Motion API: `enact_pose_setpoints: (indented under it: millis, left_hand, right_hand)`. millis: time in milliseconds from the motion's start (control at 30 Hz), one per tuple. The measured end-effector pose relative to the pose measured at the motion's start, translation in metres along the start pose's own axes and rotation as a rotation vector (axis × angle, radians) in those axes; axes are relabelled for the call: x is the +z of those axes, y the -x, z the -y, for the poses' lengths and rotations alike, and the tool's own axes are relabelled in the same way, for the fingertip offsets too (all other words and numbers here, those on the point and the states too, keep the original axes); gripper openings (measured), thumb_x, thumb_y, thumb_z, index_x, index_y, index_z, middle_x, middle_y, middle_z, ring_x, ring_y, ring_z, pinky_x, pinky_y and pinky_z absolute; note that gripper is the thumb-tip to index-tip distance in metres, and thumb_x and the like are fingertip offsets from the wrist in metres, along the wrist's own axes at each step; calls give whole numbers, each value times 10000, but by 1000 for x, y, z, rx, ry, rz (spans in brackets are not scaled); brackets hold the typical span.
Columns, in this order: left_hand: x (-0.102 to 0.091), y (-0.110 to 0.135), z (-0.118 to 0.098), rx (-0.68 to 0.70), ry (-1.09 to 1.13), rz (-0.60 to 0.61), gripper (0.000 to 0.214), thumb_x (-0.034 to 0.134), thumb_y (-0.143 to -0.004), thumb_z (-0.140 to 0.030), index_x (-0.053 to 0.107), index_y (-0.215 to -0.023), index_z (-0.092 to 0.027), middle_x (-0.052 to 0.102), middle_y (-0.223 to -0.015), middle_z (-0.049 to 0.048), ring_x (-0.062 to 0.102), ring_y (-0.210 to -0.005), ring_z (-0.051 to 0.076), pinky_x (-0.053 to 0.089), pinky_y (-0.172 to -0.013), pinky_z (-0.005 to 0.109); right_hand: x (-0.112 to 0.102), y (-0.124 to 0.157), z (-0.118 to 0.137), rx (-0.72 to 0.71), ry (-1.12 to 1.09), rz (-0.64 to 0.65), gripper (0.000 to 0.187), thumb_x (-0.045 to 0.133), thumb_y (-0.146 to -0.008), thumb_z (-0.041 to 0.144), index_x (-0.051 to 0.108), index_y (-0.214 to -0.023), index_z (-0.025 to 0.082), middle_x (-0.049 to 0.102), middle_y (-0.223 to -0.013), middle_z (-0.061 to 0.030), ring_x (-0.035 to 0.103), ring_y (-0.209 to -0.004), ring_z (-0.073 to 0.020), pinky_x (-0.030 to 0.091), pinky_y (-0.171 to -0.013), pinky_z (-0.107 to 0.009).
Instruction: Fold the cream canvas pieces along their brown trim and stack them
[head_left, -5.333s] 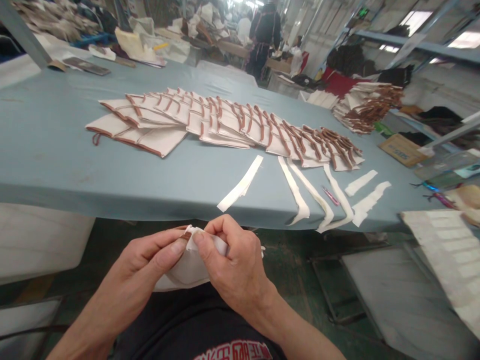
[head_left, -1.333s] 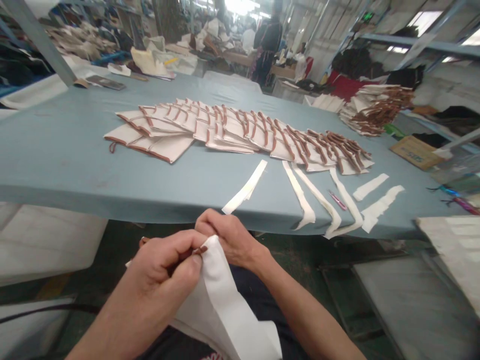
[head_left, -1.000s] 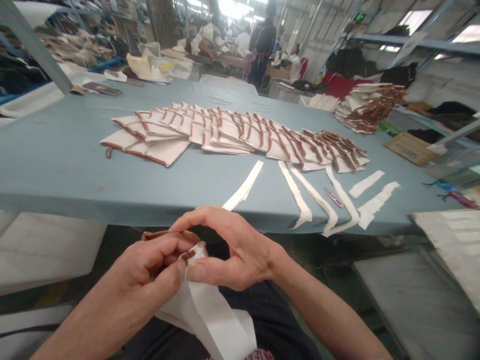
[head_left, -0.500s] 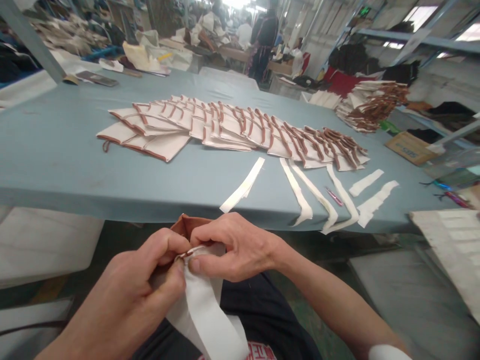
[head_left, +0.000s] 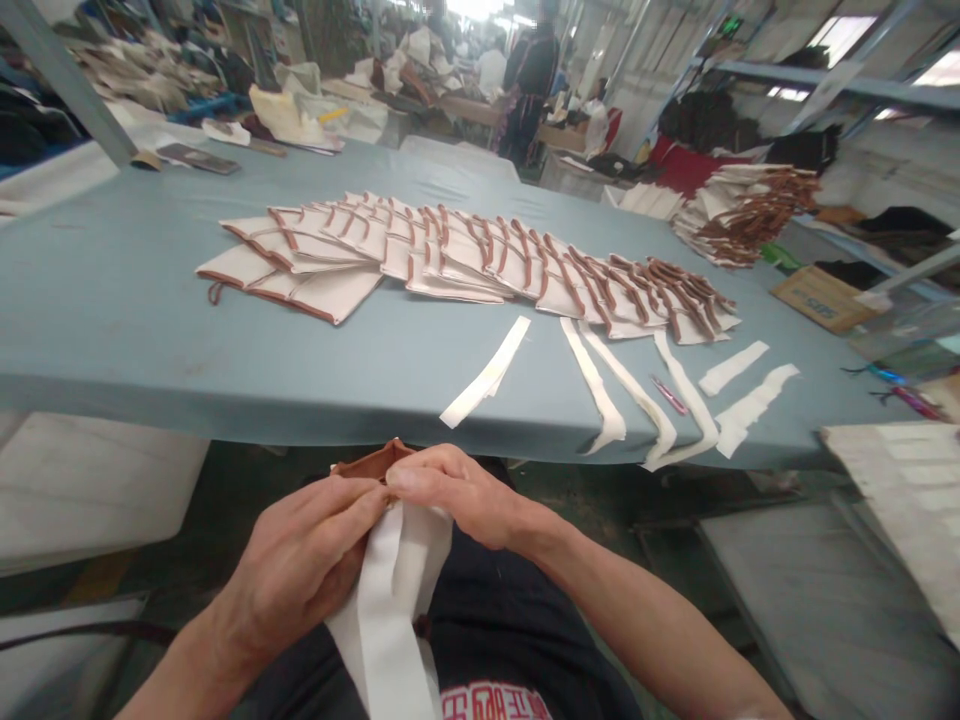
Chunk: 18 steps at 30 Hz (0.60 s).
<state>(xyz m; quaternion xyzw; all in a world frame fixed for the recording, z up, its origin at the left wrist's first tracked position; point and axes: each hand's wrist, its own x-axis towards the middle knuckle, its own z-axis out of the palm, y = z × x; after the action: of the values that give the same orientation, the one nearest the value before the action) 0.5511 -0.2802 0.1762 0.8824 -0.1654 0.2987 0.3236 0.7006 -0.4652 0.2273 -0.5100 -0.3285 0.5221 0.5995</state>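
Note:
Close to my lap, both hands hold a cream fabric piece with a brown edge; it looks like a small pouch, its brown side facing up and away. My left hand is closed around its near left side, thumb and fingers at the rim. From the right, my right hand pinches the same rim, fingertips meeting the left ones. Below the fingers a long white strip hangs over the cloth towards my lap. What lies exactly between the fingertips is hidden.
Across the blue-covered table lies an overlapping row of cream pouches with brown trim. Several pale strips and a small pink tool lie near the front edge. A cardboard box stands right. People are in the background.
Both hands have turned at the rim, and the left now lies with its back up over the fabric. More brown shows behind the fingers. The white strip hangs straighter and farther left.

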Motion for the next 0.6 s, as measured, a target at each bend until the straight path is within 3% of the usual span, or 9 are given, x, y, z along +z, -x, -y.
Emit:
enact_pose_setpoints:
  millis: [200, 300, 400, 500, 533, 600]
  left_hand:
    - [5, 3, -2, 7, -21, -22, 381, 634, -1056, -37, 706, -1326, -296, 914, -1211, 71, 889, -1030, 214, 700, -978, 331]
    - [6, 12, -16, -144, -59, -48, 286, 653, -1073, -119, 717, -1298, -285, 903, -1193, 69, 867, -1040, 230, 668, -1040, 376]
    - [-5, 4, -32, -308, -56, -78, 277, 689, -1051, -264, 742, -1320, -298, 885, -1193, 47, 845, -1069, 252, 637, -1050, 351]
    - [-24, -24, -44, -445, 111, 67, 261, 560, -1113, -378, 802, -1188, -315, 869, -1030, -13, 813, -888, 207, 612, -829, 243]
    - [-29, -35, -46, -477, 181, 151, 358, 474, -1152, -403, 809, -1081, -301, 856, -964, -15, 798, -842, 201, 602, -783, 234]
    - [-37, -53, -49, -472, 218, 276, 421, 501, -1147, -440, 751, -847, -283, 782, -795, -37, 725, -703, 173, 569, -693, 215]
  right_hand:
    - [-2, 5, -2, 96, 16, 22, 720, 880, -793, 844, 553, -758, 204, 478, -699, 69, 373, -635, -87, 283, -554, -238]
    - [-5, 14, 10, 46, 118, 104, 654, 849, -875, 785, 561, -778, 206, 457, -705, 72, 378, -650, -95, 309, -571, -236]
    - [-8, 24, 29, -99, 362, 148, 441, 730, -1039, 571, 610, -830, 202, 502, -737, 52, 433, -679, -108, 357, -616, -243]
    - [-9, 30, 44, -295, 654, 137, 293, 621, -1098, 378, 653, -866, 202, 591, -779, 27, 506, -700, -116, 392, -665, -252]
    - [-10, 31, 46, -340, 745, 122, 290, 612, -1107, 353, 659, -864, 202, 621, -798, 15, 534, -718, -122, 402, -685, -258]
    - [-10, 32, 48, -407, 893, 86, 311, 604, -1133, 348, 669, -865, 204, 667, -820, -8, 582, -755, -141, 419, -721, -272]
